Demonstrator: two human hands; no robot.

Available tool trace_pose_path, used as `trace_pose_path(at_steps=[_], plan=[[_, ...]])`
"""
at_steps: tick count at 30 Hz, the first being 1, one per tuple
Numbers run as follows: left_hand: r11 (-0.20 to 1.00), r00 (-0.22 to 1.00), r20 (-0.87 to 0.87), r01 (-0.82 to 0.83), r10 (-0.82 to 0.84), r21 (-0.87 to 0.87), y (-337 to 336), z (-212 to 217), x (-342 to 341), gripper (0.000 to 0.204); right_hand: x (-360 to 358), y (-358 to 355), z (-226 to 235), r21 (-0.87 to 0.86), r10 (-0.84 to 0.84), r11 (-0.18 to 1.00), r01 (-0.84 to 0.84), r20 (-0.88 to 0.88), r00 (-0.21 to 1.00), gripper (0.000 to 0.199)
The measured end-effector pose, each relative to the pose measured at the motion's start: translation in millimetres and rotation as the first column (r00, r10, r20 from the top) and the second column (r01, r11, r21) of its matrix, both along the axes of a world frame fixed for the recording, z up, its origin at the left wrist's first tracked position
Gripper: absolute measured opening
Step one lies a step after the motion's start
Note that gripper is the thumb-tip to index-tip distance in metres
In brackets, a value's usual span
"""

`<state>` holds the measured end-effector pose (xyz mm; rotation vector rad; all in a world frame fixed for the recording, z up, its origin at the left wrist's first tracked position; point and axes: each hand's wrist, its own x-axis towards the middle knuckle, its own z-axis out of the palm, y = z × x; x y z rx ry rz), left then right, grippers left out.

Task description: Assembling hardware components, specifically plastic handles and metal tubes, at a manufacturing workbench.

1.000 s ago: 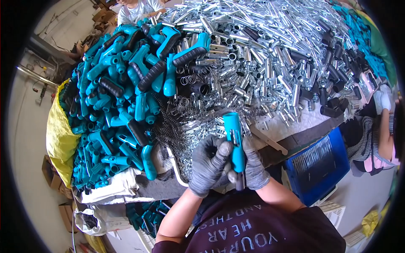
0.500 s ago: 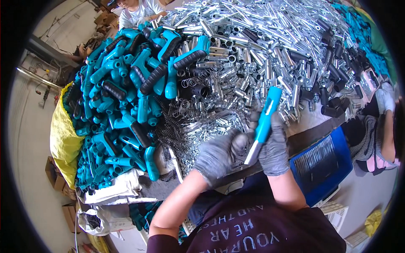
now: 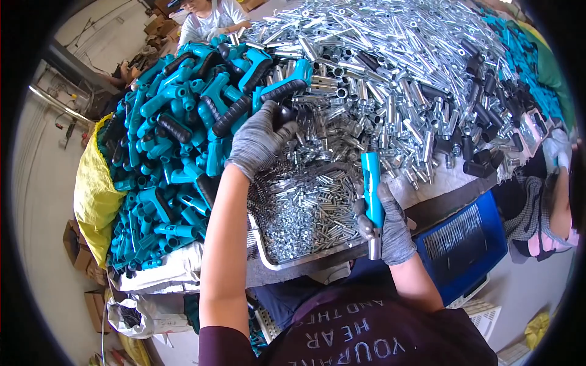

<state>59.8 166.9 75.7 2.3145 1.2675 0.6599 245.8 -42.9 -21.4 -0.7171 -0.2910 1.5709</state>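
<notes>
My right hand point(image 3: 387, 226), in a grey knit glove with dark fingertips, is closed round a teal tube point(image 3: 370, 174) held nearly upright. A shiny metal tube point(image 3: 375, 245) sticks out of its lower end. My left hand point(image 3: 259, 139), gloved alike, reaches over the pile with its thumb and fingers apart. It is beside a teal handle with a black ribbed grip point(image 3: 284, 89) and above dark coil springs point(image 3: 268, 174). What lies under its fingertips is partly hidden.
Teal handles point(image 3: 177, 94) are heaped on the left, shiny metal tubes point(image 3: 415, 36) at the back. A white-rimmed tray point(image 3: 264, 256) holds small metal parts. A blue crate point(image 3: 467, 265) with thin rods stands at the right. One co-worker point(image 3: 213, 21) sits opposite; another's gloved hand point(image 3: 557, 146) shows at right.
My left hand has left the teal tube and moved up and left over the springs. My right hand still holds the tube, now lower and more upright.
</notes>
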Motion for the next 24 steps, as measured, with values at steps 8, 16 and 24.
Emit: trace_pose_path(at_steps=[8, 16, 24], plan=[[0.982, 0.935, 0.309, -0.146, 0.176, -0.120, -28, 15, -24, 0.046, -10, -6, 5, 0.010, 0.182, 0.983, -0.182, 0.030, 0.983, 0.050], [0.664, 0.762, 0.516, 0.155, 0.391, -0.732, -68, 11, -36, 0.053, -22, -9, 17, 0.004, 0.275, 0.960, -0.279, 0.150, 0.950, 0.050], [0.938, 0.751, 0.637, 0.322, -0.172, -0.126, -101, -5, -36, 0.093, -18, -14, 19, 0.020, 0.264, 0.962, -0.272, 0.188, 0.946, 0.057]])
